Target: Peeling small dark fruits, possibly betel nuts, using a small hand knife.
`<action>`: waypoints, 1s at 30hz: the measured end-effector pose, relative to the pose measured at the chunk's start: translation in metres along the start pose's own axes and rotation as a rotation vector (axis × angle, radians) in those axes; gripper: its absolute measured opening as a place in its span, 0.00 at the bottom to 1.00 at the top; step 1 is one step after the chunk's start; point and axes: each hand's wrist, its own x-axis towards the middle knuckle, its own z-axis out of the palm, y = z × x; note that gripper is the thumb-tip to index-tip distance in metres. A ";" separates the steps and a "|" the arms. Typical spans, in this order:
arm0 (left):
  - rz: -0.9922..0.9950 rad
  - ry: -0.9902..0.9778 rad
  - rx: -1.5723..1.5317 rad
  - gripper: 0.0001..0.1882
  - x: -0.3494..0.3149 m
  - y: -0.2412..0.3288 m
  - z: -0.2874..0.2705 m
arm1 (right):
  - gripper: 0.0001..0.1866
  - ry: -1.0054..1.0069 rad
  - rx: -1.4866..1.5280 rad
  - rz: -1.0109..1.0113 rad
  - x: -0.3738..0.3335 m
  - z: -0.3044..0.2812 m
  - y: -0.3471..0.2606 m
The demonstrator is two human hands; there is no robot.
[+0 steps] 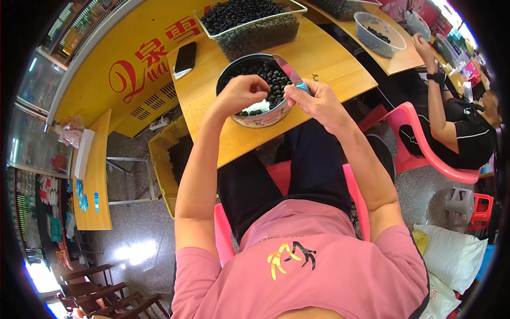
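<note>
Steel knife in right hand's fingers; left hand curled over one bowl.

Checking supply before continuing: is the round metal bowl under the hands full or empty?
Mostly full: the round metal bowl holds a heap of small dark berries up to near its rim, partly hidden by both hands.

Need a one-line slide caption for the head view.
Right hand holds a knife, left hand closed over a bowl of dark berries.
</note>
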 end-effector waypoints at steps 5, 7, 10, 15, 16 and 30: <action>0.156 0.265 -0.674 0.14 -0.039 0.029 0.002 | 0.13 0.052 0.061 -0.008 0.008 0.018 0.003; 0.160 0.287 -0.706 0.15 -0.049 0.034 0.009 | 0.13 0.058 0.115 0.006 0.009 0.029 0.000; 0.256 0.443 -0.629 0.15 -0.055 0.035 0.021 | 0.11 0.008 0.200 0.017 0.009 0.038 -0.006; 0.264 0.579 -0.478 0.14 -0.059 0.037 0.027 | 0.11 -0.032 0.338 0.035 0.013 0.041 -0.004; 0.256 0.618 -0.496 0.14 -0.058 0.036 0.028 | 0.11 -0.030 0.334 0.035 0.013 0.042 -0.003; 0.327 0.629 -0.779 0.18 -0.058 0.035 0.040 | 0.10 -0.008 0.261 0.084 0.020 0.049 -0.003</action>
